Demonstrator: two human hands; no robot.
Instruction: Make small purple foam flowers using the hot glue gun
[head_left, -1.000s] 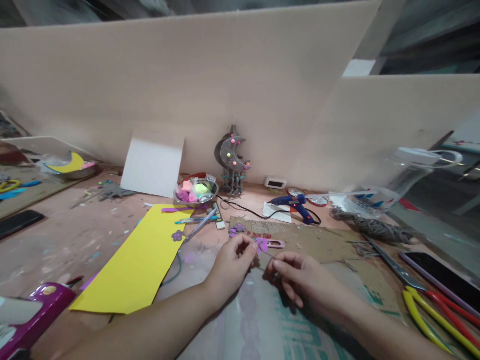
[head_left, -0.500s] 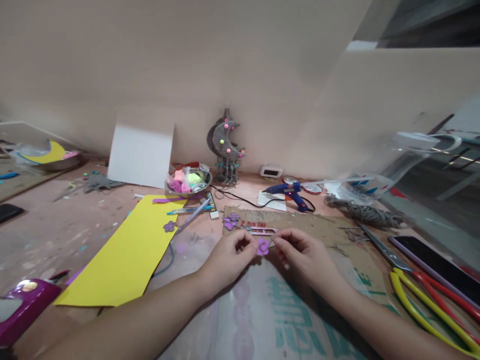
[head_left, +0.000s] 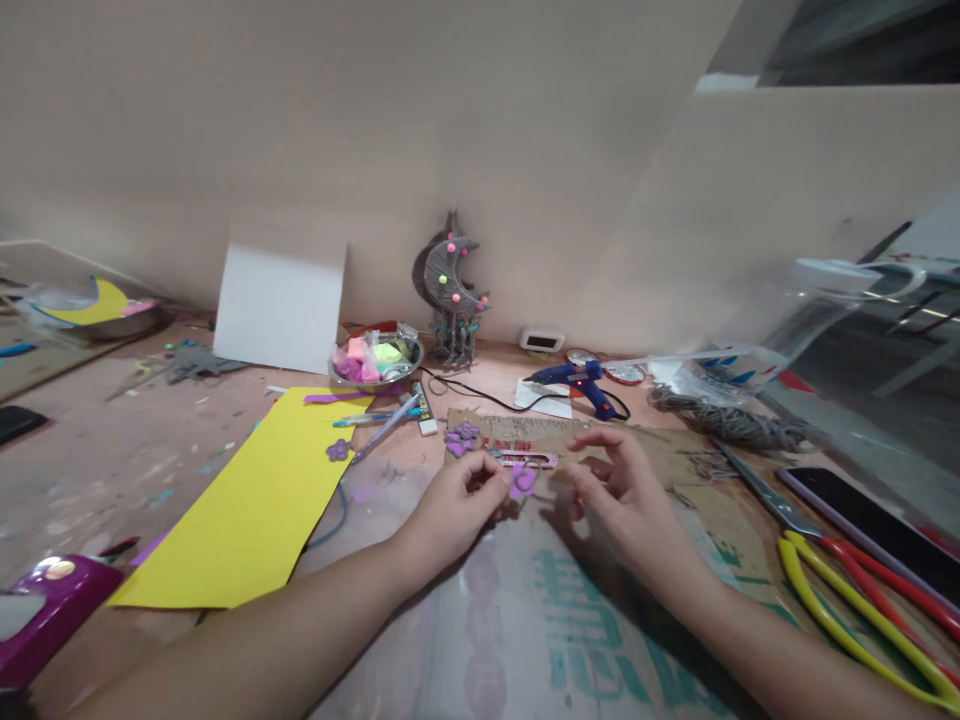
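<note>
Currently in left hand (head_left: 456, 508): a purple flower (head_left: 523, 482), pinched at its left edge between thumb and fingertips; held over the middle of the tabletop (head_left: 176, 440), just this side of a pink cutter (head_left: 546, 461).
Right hand (head_left: 628, 500): thumb and fingers parted, poised near the flower; nothing can be made out in its grasp.
Strand: a thin dark curve is seen across the held flower; whether it is fixed cannot be told.
Flowers set aside: a small flower cluster (head_left: 462, 438) is laid beyond the left hand; a lone flower (head_left: 339, 450) lies at the right edge of the yellow sheet (head_left: 240, 520). Greyish edging is seen on these; judged done.
Held flower: judged part-way; its rim looks mostly plain, so edging seems left.
Grey cord (head_left: 731, 420): a hank, laid well apart from both hands, near the scissors (head_left: 825, 580).
Glue gun (head_left: 574, 377): rested behind the cardboard (head_left: 637, 455), red light lit.
Crescent ornament (head_left: 442, 280): stood upright near the back wall; judged complete.
</note>
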